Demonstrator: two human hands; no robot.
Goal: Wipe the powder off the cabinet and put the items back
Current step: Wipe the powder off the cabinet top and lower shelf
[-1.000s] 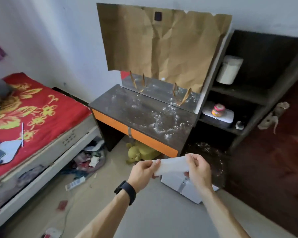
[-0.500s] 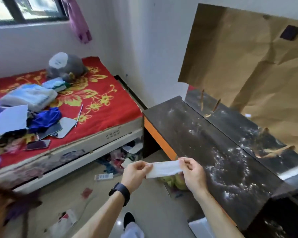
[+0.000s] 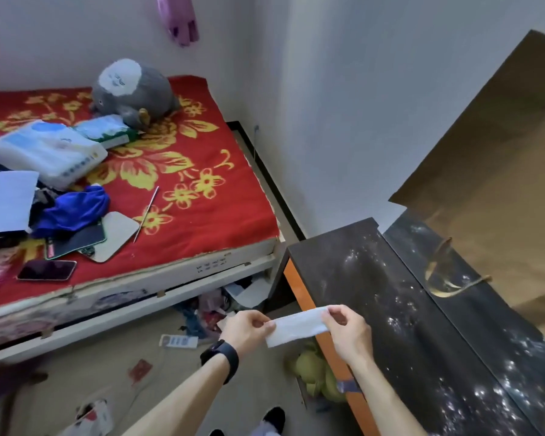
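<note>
A folded white wipe (image 3: 296, 325) is stretched between my two hands just left of the cabinet's front edge. My left hand (image 3: 244, 328) pinches its left end and my right hand (image 3: 348, 333) pinches its right end. The dark cabinet top (image 3: 387, 309) with an orange front edge runs along the right, dusted with white powder (image 3: 397, 322) that is thickest toward the near right. Brown paper (image 3: 497, 171) covers the mirror behind it.
A bed with a red flowered cover (image 3: 183, 196) fills the left, holding a grey plush toy (image 3: 132, 92), tissue packs, a phone (image 3: 46, 270), blue cloth and papers. Clutter lies under the bed. A yellow-green plush toy (image 3: 312, 369) sits under the cabinet.
The view has swung left from the cabinet and shelves toward the bed. Both hands still hold the wipe stretched between them, now nearer the cabinet's left end.
</note>
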